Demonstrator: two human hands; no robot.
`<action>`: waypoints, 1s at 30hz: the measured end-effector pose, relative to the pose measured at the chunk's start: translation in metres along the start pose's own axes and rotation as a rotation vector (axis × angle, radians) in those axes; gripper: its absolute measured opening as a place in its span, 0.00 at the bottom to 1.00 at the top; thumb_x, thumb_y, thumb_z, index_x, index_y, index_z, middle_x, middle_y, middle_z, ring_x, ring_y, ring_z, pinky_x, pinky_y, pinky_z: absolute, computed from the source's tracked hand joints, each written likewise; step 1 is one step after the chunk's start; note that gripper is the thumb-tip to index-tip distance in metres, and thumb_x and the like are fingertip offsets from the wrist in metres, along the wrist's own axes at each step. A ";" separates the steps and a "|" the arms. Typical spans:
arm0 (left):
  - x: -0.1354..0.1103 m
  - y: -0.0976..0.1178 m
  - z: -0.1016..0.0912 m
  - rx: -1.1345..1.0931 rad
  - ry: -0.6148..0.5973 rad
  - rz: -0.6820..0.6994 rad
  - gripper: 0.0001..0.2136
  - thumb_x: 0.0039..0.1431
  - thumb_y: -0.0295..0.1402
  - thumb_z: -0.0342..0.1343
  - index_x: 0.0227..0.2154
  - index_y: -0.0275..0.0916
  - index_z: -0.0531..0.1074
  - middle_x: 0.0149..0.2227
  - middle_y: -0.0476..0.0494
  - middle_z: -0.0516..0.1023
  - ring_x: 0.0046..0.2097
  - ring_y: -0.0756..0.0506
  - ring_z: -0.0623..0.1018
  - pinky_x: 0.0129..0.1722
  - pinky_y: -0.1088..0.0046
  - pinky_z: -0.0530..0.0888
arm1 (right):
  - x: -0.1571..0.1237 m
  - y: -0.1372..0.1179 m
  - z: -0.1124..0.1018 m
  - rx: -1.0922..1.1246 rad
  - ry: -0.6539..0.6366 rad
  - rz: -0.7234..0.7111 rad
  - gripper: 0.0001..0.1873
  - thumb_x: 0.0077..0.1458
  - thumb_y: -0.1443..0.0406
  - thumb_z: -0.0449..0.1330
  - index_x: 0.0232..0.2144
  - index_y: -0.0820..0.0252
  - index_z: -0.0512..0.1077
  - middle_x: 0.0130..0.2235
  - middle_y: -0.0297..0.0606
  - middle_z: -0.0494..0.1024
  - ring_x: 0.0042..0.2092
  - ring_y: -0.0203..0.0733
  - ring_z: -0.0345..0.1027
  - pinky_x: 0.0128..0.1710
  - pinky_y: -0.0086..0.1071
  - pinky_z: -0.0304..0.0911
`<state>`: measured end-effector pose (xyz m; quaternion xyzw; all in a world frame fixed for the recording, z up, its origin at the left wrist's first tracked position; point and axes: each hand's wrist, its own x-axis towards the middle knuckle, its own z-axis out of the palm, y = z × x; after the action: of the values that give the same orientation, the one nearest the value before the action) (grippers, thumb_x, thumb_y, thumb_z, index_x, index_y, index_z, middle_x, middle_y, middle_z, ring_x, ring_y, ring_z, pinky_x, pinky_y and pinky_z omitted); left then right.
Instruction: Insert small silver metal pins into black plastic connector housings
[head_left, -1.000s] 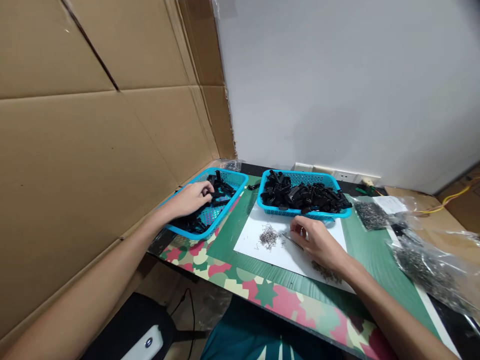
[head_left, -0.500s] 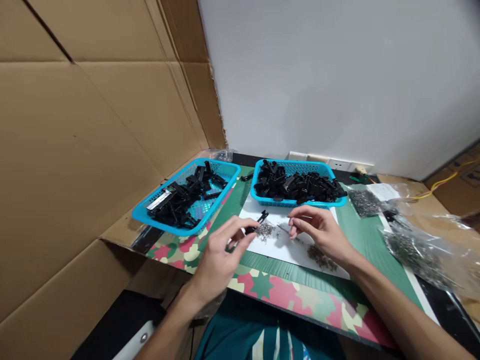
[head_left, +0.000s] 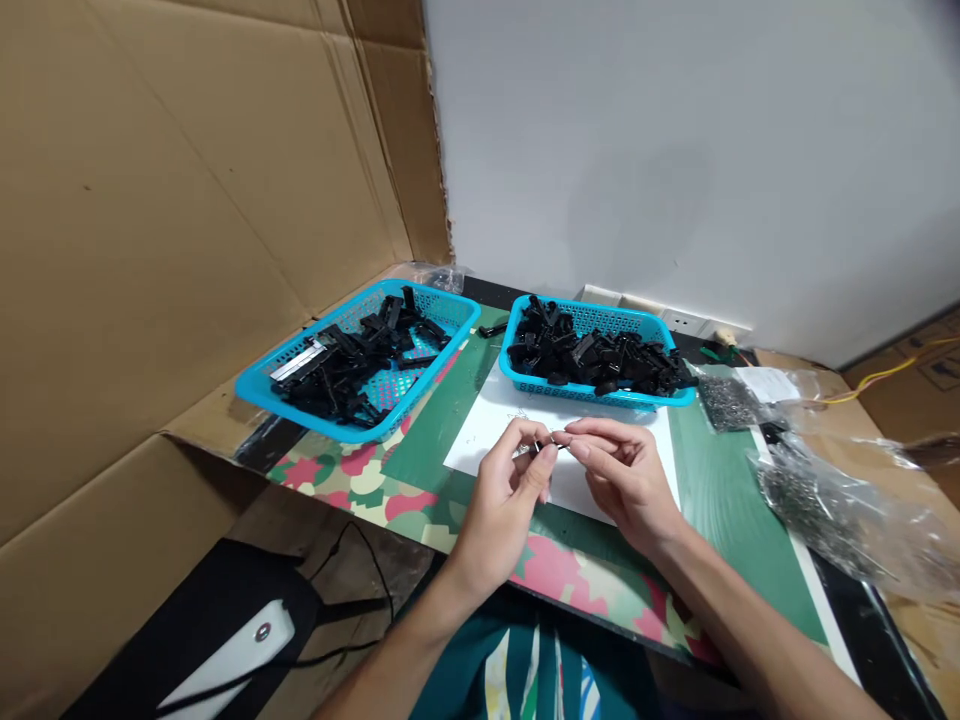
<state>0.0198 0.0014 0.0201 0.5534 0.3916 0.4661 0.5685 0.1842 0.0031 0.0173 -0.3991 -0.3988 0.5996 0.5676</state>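
Observation:
My left hand (head_left: pixel 499 505) is closed in a pinch on a small black plastic part (head_left: pixel 535 448), most of it hidden by the fingers. Fingertips of my right hand (head_left: pixel 637 490) are pressed together right beside the part's end. Something thin and small seems to be between them, too tiny to name. Both hands meet above a white paper sheet (head_left: pixel 469 440). A few small metal bits (head_left: pixel 520 414) show on the sheet behind my left hand; the rest of the sheet's contents are covered by my hands.
Two blue baskets, one at left (head_left: pixel 253 397) and one at the back (head_left: pixel 686 398), hold many black plastic parts. One loose black part (head_left: pixel 493 329) lies between them. Clear bags of metal pieces (head_left: pixel 727 402) lie right. Cardboard (head_left: pixel 225 200) walls the left side.
My hands have come together, the left moving right with the black part. My right fingertips now meet at its end. The view has shifted slightly.

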 end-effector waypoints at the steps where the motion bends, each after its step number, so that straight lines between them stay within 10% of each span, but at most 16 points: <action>1: 0.000 0.001 0.002 -0.003 -0.006 -0.006 0.10 0.74 0.44 0.54 0.43 0.42 0.70 0.29 0.54 0.65 0.28 0.52 0.66 0.29 0.75 0.63 | -0.001 0.000 0.002 0.000 0.003 -0.031 0.13 0.52 0.58 0.76 0.39 0.57 0.85 0.33 0.41 0.88 0.21 0.36 0.75 0.18 0.25 0.68; 6: -0.002 0.004 0.010 -0.043 0.024 -0.044 0.13 0.73 0.45 0.55 0.46 0.40 0.72 0.28 0.54 0.64 0.28 0.51 0.64 0.28 0.74 0.60 | -0.004 0.000 0.005 -0.151 0.016 -0.200 0.09 0.57 0.61 0.74 0.41 0.52 0.86 0.39 0.39 0.88 0.41 0.46 0.84 0.42 0.33 0.78; 15: -0.002 0.009 0.015 -0.142 0.066 -0.076 0.13 0.72 0.45 0.56 0.42 0.38 0.71 0.27 0.54 0.62 0.28 0.52 0.61 0.27 0.75 0.59 | -0.016 0.000 0.006 -0.712 0.053 -0.561 0.14 0.65 0.67 0.64 0.50 0.51 0.84 0.37 0.35 0.88 0.19 0.29 0.58 0.18 0.27 0.58; 22: -0.003 0.008 0.013 -0.118 0.100 -0.087 0.16 0.70 0.48 0.57 0.36 0.40 0.69 0.27 0.54 0.60 0.27 0.51 0.60 0.27 0.75 0.59 | -0.015 0.003 0.001 -0.865 -0.033 -0.763 0.25 0.66 0.73 0.61 0.61 0.45 0.77 0.51 0.38 0.86 0.31 0.39 0.81 0.30 0.32 0.78; 30: -0.003 0.003 0.011 0.010 0.153 -0.006 0.12 0.72 0.44 0.56 0.38 0.40 0.71 0.29 0.52 0.65 0.29 0.50 0.64 0.28 0.75 0.62 | -0.013 -0.001 0.002 -0.941 -0.041 -0.886 0.23 0.64 0.76 0.61 0.57 0.51 0.77 0.51 0.42 0.86 0.40 0.44 0.84 0.33 0.33 0.79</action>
<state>0.0292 -0.0048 0.0236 0.5178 0.4378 0.5033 0.5356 0.1835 -0.0097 0.0191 -0.3912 -0.7568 0.0772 0.5180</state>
